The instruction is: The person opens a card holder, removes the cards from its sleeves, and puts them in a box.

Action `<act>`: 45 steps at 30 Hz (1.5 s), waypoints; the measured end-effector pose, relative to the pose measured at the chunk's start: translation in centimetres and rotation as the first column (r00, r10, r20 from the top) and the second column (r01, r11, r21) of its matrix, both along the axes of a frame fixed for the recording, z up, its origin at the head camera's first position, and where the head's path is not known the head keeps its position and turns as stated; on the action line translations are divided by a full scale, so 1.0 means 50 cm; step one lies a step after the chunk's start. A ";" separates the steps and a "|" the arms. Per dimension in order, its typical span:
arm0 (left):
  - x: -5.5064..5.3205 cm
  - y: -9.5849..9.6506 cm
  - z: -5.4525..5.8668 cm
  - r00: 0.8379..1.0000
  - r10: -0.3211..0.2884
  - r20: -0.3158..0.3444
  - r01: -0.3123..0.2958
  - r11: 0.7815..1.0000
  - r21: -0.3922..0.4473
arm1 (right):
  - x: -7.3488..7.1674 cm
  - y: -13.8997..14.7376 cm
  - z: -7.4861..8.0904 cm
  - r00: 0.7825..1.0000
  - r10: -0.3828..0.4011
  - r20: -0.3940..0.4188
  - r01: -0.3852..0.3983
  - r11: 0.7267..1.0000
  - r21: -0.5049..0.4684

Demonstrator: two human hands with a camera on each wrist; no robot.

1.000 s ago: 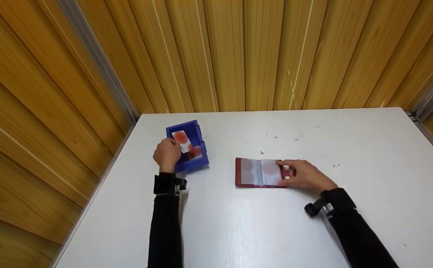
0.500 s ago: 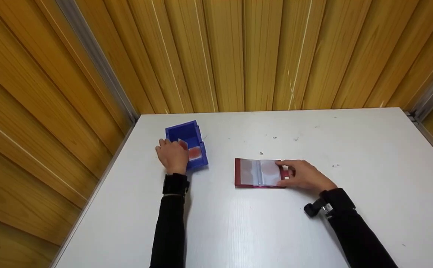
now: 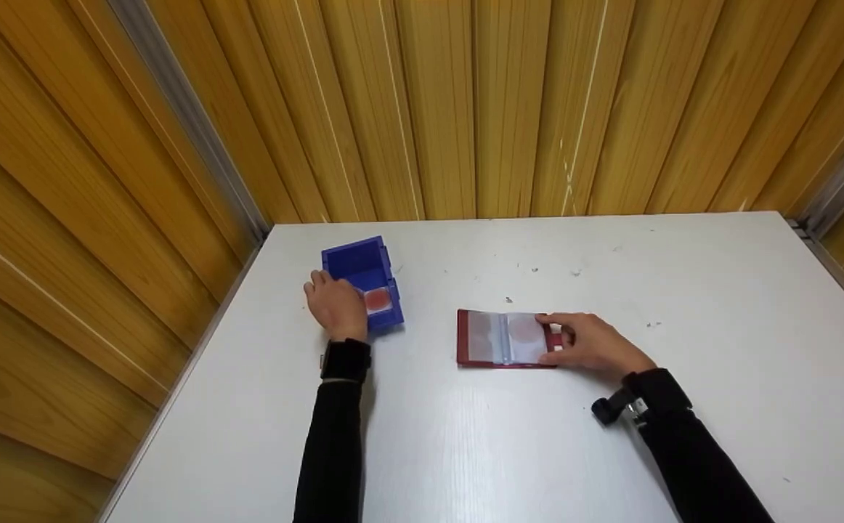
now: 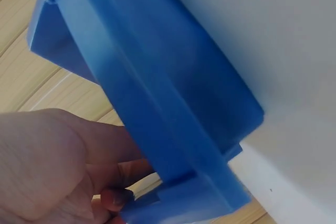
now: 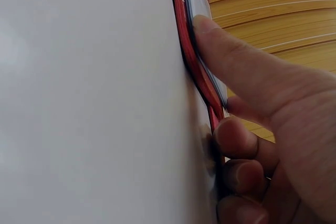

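Observation:
My left hand (image 3: 338, 303) reaches over the near-left side of a blue plastic box (image 3: 356, 254). Inside the box, a card (image 3: 377, 299) with a red round print shows beside the hand. The left fingers (image 4: 128, 174) are bent behind the box wall in the left wrist view; I cannot tell whether they pinch a card. A small red card album (image 3: 463, 338) lies spread flat with clear sleeve pages (image 3: 486, 338); a pale round print shows through its right page. My right hand (image 3: 596, 341) holds the album's right edge, thumb on the sleeves, other fingers curled at the side.
Both things stand on a white table (image 3: 422, 436) with small dark marks. Wood-look panels (image 3: 436, 109) rise behind it and on the left. The box stands near the table's back-left corner, with the album to its right.
My left hand has moved slightly right and lower into the box. The card it held up with a red circle has gone down out of sight. The right hand and album stay put.

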State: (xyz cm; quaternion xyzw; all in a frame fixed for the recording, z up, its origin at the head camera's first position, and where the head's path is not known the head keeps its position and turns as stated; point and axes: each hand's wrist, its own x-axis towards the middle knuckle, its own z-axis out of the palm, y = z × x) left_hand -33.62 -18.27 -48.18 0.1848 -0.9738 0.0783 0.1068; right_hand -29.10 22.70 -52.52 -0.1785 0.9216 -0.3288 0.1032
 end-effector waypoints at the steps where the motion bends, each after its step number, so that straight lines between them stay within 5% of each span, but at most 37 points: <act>1: 0.000 0.002 0.000 1.000 0.007 -0.004 -0.007 1.000 -0.007 | 0.000 0.000 0.000 1.000 0.003 -0.006 -0.003 1.000 -0.004; 13: -0.001 0.008 -0.006 0.997 0.013 -0.082 -0.014 1.000 -0.006 | -0.001 0.000 -0.004 1.000 -0.001 -0.021 0.001 1.000 -0.012; 22: 0.000 0.005 -0.007 0.998 0.005 -0.057 -0.007 1.000 -0.024 | 0.001 0.000 -0.003 1.000 -0.005 -0.018 0.005 1.000 -0.007; 32: 0.002 0.000 -0.015 0.997 -0.023 0.068 0.027 0.998 -0.063 | -0.001 0.000 -0.001 1.000 0.003 -0.024 -0.003 1.000 0.000; 45: 0.002 -0.007 -0.013 0.996 -0.039 0.085 0.045 0.996 -0.075 | 0.001 0.001 0.001 1.000 -0.002 0.002 0.002 1.000 -0.005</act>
